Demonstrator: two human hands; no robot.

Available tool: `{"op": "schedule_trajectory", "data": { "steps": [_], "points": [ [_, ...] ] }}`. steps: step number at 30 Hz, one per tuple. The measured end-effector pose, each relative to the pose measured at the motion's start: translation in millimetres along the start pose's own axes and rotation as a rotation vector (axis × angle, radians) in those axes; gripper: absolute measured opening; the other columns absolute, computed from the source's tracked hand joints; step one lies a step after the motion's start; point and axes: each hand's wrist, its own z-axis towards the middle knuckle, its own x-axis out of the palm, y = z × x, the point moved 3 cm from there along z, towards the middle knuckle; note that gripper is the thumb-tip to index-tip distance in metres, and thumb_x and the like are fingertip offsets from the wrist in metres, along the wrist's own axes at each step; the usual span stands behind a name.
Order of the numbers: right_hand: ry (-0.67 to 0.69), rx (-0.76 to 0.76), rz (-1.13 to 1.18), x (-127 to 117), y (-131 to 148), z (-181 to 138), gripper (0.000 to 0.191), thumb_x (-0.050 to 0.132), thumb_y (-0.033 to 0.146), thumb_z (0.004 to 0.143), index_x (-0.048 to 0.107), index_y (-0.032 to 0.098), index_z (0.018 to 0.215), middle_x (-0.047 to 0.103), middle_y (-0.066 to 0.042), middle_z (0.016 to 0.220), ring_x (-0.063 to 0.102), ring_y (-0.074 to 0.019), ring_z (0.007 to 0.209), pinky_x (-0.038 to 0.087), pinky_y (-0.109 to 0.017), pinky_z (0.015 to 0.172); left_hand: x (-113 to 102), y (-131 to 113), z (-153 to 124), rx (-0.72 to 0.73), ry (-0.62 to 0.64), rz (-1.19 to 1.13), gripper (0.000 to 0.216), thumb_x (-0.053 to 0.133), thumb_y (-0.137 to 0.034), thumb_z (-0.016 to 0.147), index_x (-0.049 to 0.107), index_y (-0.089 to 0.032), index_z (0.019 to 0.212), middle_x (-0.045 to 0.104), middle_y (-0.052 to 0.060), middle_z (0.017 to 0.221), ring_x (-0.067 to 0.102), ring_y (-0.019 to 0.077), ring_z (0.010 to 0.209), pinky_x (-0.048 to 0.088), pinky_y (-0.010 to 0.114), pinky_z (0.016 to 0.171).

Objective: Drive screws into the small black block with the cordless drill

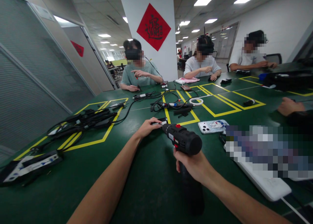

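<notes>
My right hand [190, 162] is wrapped around the grip of a black cordless drill [184, 140] with red switches. The drill points away from me, its chuck close to the fingertips of my left hand [147, 128]. Those fingers are closed on a small black part [156, 121] at the table surface. A small light-coloured piece sits by the drill's tip; whether the bit touches it I cannot tell. My left forearm lies low over the green table [146, 191].
Black cables [97, 118] lie bundled at left. A tool with a blue band [174, 105] and a white ring [196, 101] are ahead. At right are a phone [211, 126], a white device [266, 181] and another person's hand [290, 106]. Several people sit around the table.
</notes>
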Motion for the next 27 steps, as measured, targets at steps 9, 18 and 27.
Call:
{"op": "schedule_trajectory", "data": {
  "steps": [9, 18, 27],
  "points": [
    [-0.018, 0.014, 0.053, -3.8, -4.7, 2.0, 0.010, 0.052, 0.023, 0.071, 0.057, 0.015, 0.074, 0.055, 0.001, 0.053, 0.054, -0.0113, 0.046, 0.043, -0.023, 0.050, 0.3, -2.7, -1.3, -0.022, -0.014, -0.008, 0.034, 0.064, -0.042, 0.068, 0.067, -0.022, 0.095, 0.059, 0.005, 0.104, 0.053, 0.0212, 0.100, 0.037, 0.036, 0.094],
    [-0.018, -0.002, 0.047, -3.3, -2.8, 0.5, 0.012, 0.052, 0.024, 0.071, 0.058, 0.014, 0.076, 0.057, 0.000, 0.056, 0.055, -0.0113, 0.047, 0.043, -0.023, 0.050, -0.3, -2.7, -1.3, -0.039, -0.017, -0.010, 0.035, 0.065, -0.043, 0.067, 0.067, -0.021, 0.095, 0.058, 0.005, 0.106, 0.053, 0.0215, 0.100, 0.038, 0.036, 0.093],
    [-0.034, 0.011, 0.048, -1.9, -1.2, 1.0, 0.010, 0.051, 0.024, 0.071, 0.057, 0.016, 0.074, 0.055, 0.001, 0.054, 0.053, -0.0115, 0.045, 0.043, -0.024, 0.049, 0.4, -2.1, -1.2, -0.038, -0.029, -0.026, 0.034, 0.066, -0.041, 0.066, 0.068, -0.022, 0.094, 0.059, 0.005, 0.105, 0.052, 0.0220, 0.102, 0.037, 0.036, 0.094]
  ]
}}
